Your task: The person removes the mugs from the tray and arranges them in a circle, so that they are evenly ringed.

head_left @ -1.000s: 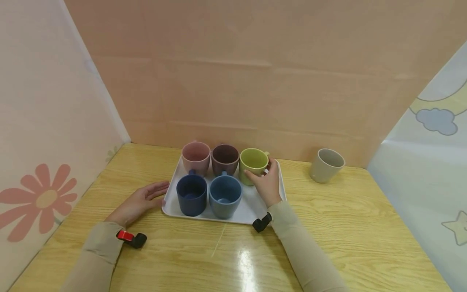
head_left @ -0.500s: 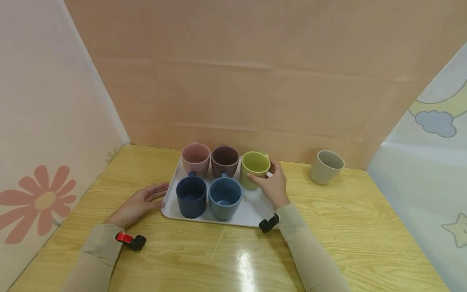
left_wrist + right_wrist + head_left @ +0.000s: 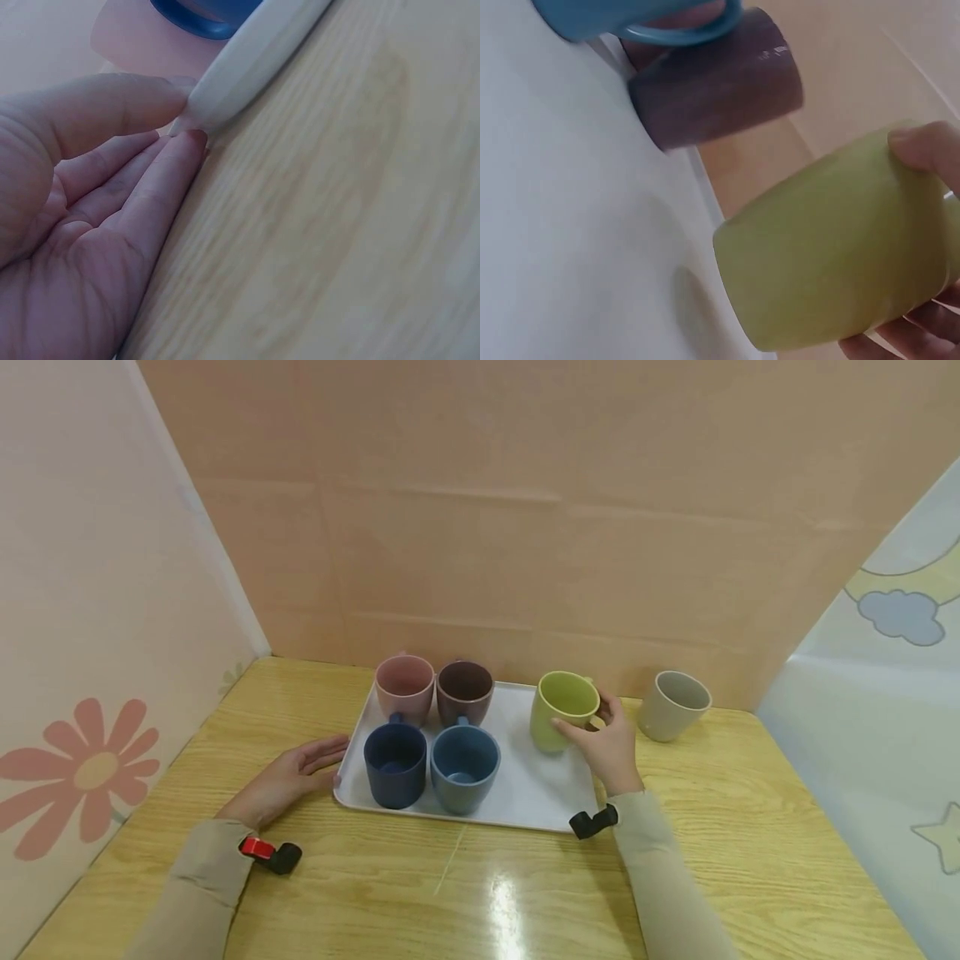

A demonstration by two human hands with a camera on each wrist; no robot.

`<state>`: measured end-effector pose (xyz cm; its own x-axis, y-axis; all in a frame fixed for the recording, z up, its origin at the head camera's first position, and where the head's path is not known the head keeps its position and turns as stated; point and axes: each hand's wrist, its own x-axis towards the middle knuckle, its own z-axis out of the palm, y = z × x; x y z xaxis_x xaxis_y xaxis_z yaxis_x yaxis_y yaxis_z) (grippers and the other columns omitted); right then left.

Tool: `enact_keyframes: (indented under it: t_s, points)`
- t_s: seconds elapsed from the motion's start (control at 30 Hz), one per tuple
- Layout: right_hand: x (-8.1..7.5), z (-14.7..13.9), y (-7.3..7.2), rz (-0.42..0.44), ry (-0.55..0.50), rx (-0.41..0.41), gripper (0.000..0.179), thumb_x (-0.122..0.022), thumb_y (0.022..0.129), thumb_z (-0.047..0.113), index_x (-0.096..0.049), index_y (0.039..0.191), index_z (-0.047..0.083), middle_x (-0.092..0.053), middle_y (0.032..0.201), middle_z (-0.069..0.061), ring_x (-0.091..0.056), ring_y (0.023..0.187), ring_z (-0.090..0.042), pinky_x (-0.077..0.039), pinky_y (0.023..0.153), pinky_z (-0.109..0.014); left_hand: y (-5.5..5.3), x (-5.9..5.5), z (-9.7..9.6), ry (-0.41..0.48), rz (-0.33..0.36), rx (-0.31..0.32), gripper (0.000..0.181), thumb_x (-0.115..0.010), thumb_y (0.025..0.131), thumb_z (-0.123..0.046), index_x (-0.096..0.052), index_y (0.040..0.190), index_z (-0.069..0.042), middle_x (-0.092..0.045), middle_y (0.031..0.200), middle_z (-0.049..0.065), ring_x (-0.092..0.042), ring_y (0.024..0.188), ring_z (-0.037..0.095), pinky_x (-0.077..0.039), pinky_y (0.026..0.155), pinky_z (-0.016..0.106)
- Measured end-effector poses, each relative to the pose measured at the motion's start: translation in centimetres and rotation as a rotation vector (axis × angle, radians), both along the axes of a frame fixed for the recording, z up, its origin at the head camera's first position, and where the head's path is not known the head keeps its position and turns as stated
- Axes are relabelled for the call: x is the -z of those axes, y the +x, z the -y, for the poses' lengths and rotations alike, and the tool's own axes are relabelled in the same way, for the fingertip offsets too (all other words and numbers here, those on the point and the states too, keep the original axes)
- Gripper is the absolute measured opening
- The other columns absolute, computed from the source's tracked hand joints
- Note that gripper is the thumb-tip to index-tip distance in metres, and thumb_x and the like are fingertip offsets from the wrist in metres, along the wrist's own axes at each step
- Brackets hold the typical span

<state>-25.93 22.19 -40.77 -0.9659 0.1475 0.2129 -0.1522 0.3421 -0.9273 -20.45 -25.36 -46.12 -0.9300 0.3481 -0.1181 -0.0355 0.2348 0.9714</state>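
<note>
My right hand (image 3: 609,745) grips a yellow-green mug (image 3: 551,727), thumb on the near side and fingers round the far side by its handle. In the right wrist view the mug (image 3: 832,247) hangs tilted just above the white tray (image 3: 562,217), its shadow apart from its base. At the tray's left edge, my left hand (image 3: 288,777) rests with fairly straight fingers touching the rim; the left wrist view has the thumb (image 3: 127,105) against the tray corner (image 3: 225,94). Also standing on the tray are a pink mug (image 3: 408,702), a purple mug (image 3: 463,697), a navy mug (image 3: 395,772) and a blue mug (image 3: 463,777).
To the right of the tray, a grey-beige cup (image 3: 671,710) stands on the wooden table (image 3: 750,827). A brown paper backdrop (image 3: 480,527) rises behind the table, with patterned panels at both sides.
My right hand has carried the yellow-green mug rightward, away from the purple mug and toward the tray's right side. The left hand and the other mugs have stayed in place.
</note>
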Motion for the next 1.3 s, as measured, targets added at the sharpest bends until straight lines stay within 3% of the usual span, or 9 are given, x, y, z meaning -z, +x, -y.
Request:
enact_keyframes:
  t_s: [0.2, 0.47, 0.6, 0.73, 0.93, 1.1, 1.3]
  points:
    - [-0.3, -2.2, 0.8, -0.026, -0.04, 0.013, 0.087, -0.09, 0.078, 0.015, -0.044, 0.151, 0.009, -0.051, 0.143, -0.009, -0.051, 0.13, -0.023, -0.05, 0.091, -0.017, -0.1, 0.3, 0.3, 0.007, -0.031, 0.022, 0.071, -0.07, 0.098, -0.02, -0.034, 0.157, -0.004, -0.035, 0.161, 0.018, -0.034, 0.146, 0.038, -0.041, 0.098, 0.012]
    - [-0.9, -4.6, 0.6, -0.071, -0.015, 0.038, 0.081, -0.087, 0.08, 0.009, -0.045, 0.149, 0.004, -0.054, 0.142, -0.014, -0.054, 0.128, -0.028, -0.05, 0.087, -0.013, 0.0, 0.3, 0.5, 0.027, -0.046, 0.017, 0.07, -0.07, 0.098, -0.019, -0.035, 0.156, -0.005, -0.036, 0.16, 0.018, -0.035, 0.145, 0.037, -0.041, 0.098, 0.012]
    - [-1.1, -5.4, 0.4, -0.063, -0.012, 0.045, 0.08, -0.086, 0.081, 0.007, -0.045, 0.149, 0.004, -0.055, 0.14, -0.016, -0.057, 0.123, -0.023, -0.05, 0.088, -0.013, -0.1, 0.5, 0.5, 0.047, -0.051, 0.024, 0.069, -0.069, 0.098, -0.017, -0.035, 0.156, -0.003, -0.036, 0.16, 0.02, -0.036, 0.144, 0.037, -0.041, 0.099, 0.012]
    - [-0.9, -6.0, 0.4, -0.045, -0.01, 0.071, 0.082, -0.087, 0.08, 0.008, -0.044, 0.15, 0.005, -0.055, 0.143, -0.016, -0.058, 0.122, -0.018, -0.049, 0.09, -0.013, 0.0, 0.4, 0.6, 0.038, -0.049, 0.024, 0.069, -0.069, 0.098, -0.017, -0.034, 0.156, -0.003, -0.036, 0.16, 0.02, -0.042, 0.143, 0.027, -0.042, 0.099, 0.013]
    - [-0.4, -6.9, 0.3, -0.029, 0.017, 0.077, 0.082, -0.088, 0.08, 0.008, -0.045, 0.15, 0.004, -0.056, 0.142, -0.017, -0.056, 0.127, -0.028, -0.048, 0.09, -0.01, 0.0, 0.5, 0.6, 0.009, -0.049, 0.022, 0.068, -0.068, 0.099, -0.019, -0.035, 0.157, -0.006, -0.036, 0.16, 0.017, -0.045, 0.14, 0.016, -0.041, 0.099, 0.012]
    - [0.1, -7.6, 0.0, -0.021, 0.04, 0.069, 0.081, -0.088, 0.08, 0.008, -0.046, 0.149, 0.004, -0.057, 0.141, -0.017, -0.056, 0.128, -0.029, -0.047, 0.089, -0.009, 0.0, 0.7, 0.4, 0.024, -0.056, 0.026, 0.068, -0.068, 0.099, -0.017, -0.035, 0.157, -0.005, -0.036, 0.16, 0.018, -0.049, 0.133, 0.003, -0.041, 0.099, 0.012]
    - [0.6, -8.4, -0.4, 0.026, 0.016, 0.031, 0.084, -0.086, 0.082, 0.01, -0.04, 0.152, 0.003, -0.051, 0.148, -0.017, -0.051, 0.133, -0.025, -0.047, 0.091, -0.01, -0.1, 0.6, 0.2, 0.038, -0.055, 0.033, 0.07, -0.068, 0.099, -0.016, -0.032, 0.157, -0.002, -0.033, 0.16, 0.022, -0.048, 0.132, 0.001, -0.042, 0.099, 0.013]
